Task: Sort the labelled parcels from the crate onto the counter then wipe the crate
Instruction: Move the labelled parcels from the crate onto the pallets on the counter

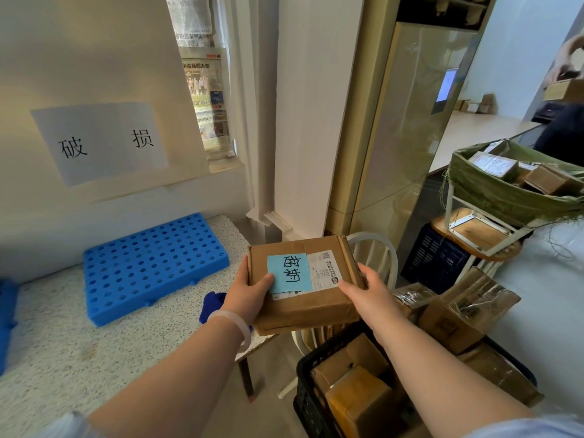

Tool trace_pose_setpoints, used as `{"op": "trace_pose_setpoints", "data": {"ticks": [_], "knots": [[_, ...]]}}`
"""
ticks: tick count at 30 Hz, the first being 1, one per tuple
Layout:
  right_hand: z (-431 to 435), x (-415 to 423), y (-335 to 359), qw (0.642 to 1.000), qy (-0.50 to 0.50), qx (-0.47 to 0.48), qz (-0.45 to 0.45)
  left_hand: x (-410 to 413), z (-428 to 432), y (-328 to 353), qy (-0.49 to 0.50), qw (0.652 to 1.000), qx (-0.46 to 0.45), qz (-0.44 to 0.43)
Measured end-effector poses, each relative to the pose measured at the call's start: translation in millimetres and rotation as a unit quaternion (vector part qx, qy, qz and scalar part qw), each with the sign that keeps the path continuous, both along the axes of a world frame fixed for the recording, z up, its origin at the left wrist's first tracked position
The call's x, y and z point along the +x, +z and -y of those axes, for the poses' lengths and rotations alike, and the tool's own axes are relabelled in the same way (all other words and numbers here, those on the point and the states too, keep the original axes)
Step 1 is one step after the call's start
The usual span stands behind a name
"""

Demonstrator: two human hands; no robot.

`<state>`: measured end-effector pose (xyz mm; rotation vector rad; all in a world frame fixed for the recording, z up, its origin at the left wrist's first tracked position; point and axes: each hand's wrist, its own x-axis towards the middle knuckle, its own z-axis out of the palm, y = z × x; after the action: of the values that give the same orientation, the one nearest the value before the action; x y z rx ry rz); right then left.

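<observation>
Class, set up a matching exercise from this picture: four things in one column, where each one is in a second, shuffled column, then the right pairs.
Things
1. parcel
2. blue board
3. crate
4. sign

Places
A. stuck on the wall
B. gripped by the left hand and right hand
C. lying on the counter
D. low down at the right, with boxes inside

Pairs: 1-B, 2-C, 3-D, 4-A
</observation>
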<state>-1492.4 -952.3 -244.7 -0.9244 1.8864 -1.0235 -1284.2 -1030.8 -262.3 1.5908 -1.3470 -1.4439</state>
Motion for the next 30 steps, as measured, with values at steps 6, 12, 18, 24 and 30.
{"op": "trace_pose_setpoints", "data": {"ticks": [6,12,18,24,30], "knots": [[-3.4,14.5,2.4,0.996,-0.069,-0.054,-0.013,-2.9,-2.5,-2.2,0.073,0.997,0.011,-0.04],[-6.4,35.5,-1.1,0.998,-0.031,-0.046,0.028,-8.4,-3.9,-0.6,0.161,0.985,0.005,-0.066],[6.5,56.1,-10.7,0.987,-0.031,-0.013,0.157,-24.4,-10.5,2.9,0.175,0.979,-0.042,-0.095],[12.2,52.1,-7.8,0.975,-0.052,-0.043,0.211,-29.3,-19.7,-0.4,0.149,0.978,-0.096,-0.107],[18.4,46.4,-9.3,0.974,-0.06,-0.061,0.212,-25.4,-18.6,-2.9,0.141,0.978,-0.109,-0.107]]}}
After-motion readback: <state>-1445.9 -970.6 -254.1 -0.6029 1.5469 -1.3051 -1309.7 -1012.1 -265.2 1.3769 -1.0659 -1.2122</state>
